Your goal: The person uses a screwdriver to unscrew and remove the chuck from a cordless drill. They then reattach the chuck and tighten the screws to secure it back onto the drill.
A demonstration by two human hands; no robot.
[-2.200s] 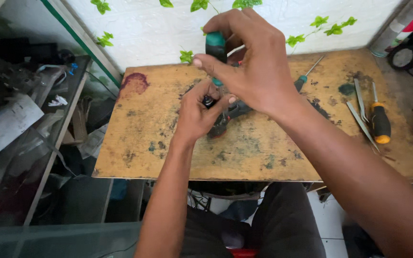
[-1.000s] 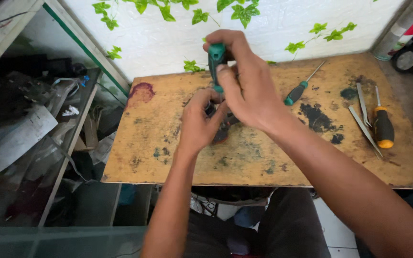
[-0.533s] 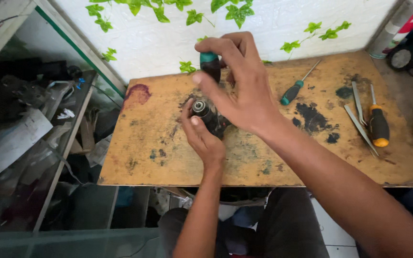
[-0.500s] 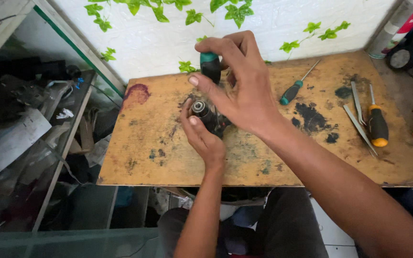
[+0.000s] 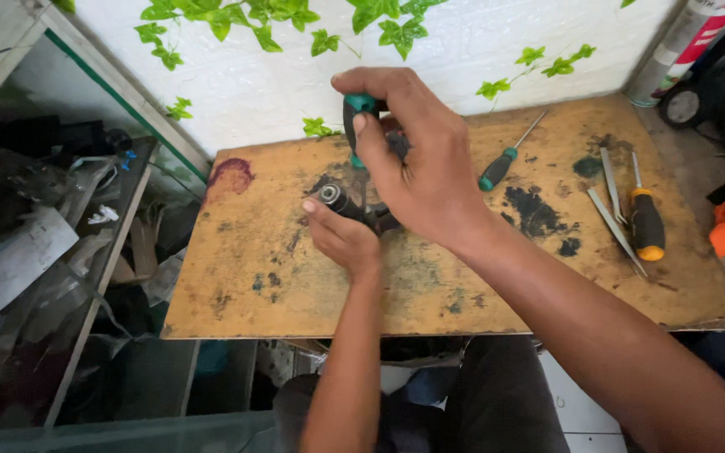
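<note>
at centre frame my left hand held its grip closed around a small dark motor part on the stained tabletop. my right hand gripped a green-handled screwdriver upright above it. a second green screwdriver lay right of centre.

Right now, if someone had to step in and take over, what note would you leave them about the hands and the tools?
Left hand: holds a small dark metal part on the board.
Right hand: grips a green screwdriver upright, tip down at the part.
Spare tools: second green screwdriver just right of the hands; orange screwdriver and metal strips at far right.
Done or left: cannot tell; work on the part is under way.
</note>
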